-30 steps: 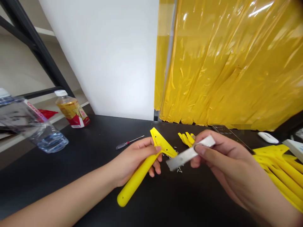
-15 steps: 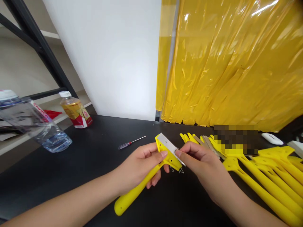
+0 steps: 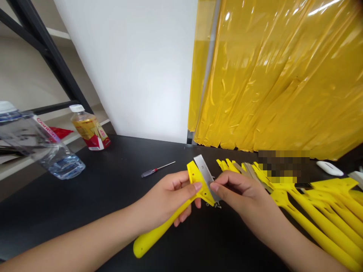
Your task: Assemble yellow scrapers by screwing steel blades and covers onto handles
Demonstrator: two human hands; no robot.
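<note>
My left hand (image 3: 172, 196) is closed around the neck of a yellow plastic scraper handle (image 3: 154, 236), thumb pressed on its wide head, which has small holes. Between the thumb and fingers of my right hand (image 3: 241, 192) is a thin grey metal blade (image 3: 203, 170). The blade lies along the far right edge of the scraper head, tilted the same way; whether the two touch at the lower end is hidden by my right fingers. A few small screws (image 3: 217, 205) lie on the table just below the head.
A screwdriver (image 3: 157, 169) lies behind my left hand. Several yellow scraper handles (image 3: 314, 223) and yellow and grey strips (image 3: 246, 170) are at right. A large water bottle (image 3: 65, 162) and a drink bottle (image 3: 90, 130) stand at left. A white case (image 3: 329, 168) sits at far right.
The blade has shifted off the face of the scraper head to the right and up, uncovering more of the head. My left hand keeps its hold.
</note>
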